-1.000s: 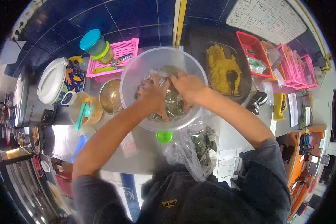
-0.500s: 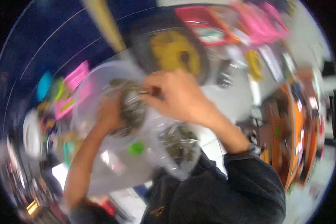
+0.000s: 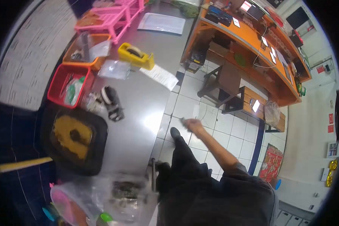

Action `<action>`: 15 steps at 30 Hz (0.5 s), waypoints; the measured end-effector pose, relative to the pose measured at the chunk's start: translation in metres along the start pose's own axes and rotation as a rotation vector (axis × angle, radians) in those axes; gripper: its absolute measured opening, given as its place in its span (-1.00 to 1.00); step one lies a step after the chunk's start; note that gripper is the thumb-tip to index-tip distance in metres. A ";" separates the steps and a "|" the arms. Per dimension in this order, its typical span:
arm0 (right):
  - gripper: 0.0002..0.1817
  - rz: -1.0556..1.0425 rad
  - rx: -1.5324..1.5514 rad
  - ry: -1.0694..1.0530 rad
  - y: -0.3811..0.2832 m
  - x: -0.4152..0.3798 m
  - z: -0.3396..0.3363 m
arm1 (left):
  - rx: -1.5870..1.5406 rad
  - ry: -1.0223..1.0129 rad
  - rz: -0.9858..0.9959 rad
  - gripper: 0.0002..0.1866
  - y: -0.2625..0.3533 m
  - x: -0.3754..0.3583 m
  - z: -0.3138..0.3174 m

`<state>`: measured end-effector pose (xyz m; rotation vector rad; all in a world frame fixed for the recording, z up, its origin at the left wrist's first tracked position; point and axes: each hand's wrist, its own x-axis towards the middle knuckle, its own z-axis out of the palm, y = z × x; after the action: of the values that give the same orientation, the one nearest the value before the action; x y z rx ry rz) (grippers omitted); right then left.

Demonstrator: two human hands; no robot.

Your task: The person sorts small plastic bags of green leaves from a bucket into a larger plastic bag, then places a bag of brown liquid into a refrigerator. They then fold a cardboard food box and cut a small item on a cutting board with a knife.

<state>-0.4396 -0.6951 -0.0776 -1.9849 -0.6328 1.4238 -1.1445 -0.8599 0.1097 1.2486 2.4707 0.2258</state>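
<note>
My right hand [image 3: 192, 125] is stretched out over the white tiled floor, beyond the edge of the steel table. Its fingers are closed, and a small greyish thing shows at the fingertips, too blurred to name. My left hand does not show. At the table's near end lies clear plastic holding dark contents [image 3: 126, 190], smeared by motion. Close by are a bright green round piece [image 3: 106, 217] and the rim of a translucent tub [image 3: 64, 188]. A black tray [image 3: 98, 150] with yellow powder [image 3: 69, 132] stands on the table, left of my right hand.
On the steel table [image 3: 135, 113] are a red basket [image 3: 52, 92], an orange basket [image 3: 105, 37], a yellow tape dispenser [image 3: 145, 61], a paper slip [image 3: 161, 78] and a pink rack [image 3: 118, 20]. A brown stool [image 3: 226, 79], a wooden bench [image 3: 252, 100] and an orange counter [image 3: 248, 34] stand across the floor.
My view has swung to the right. My right hand has left the clear plastic of dark green stuff and now reaches out over the floor. My left hand, earlier on that plastic, has gone out of view.
</note>
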 end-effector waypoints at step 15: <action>-0.75 -0.747 -0.283 0.083 -0.145 0.192 -0.064 | 0.424 -0.020 -0.010 -0.14 0.106 0.013 0.000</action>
<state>-0.3236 -0.4746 -0.0861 -1.7005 -1.4137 0.8196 -1.0727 -0.7864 0.1385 1.3845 2.5895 -0.3300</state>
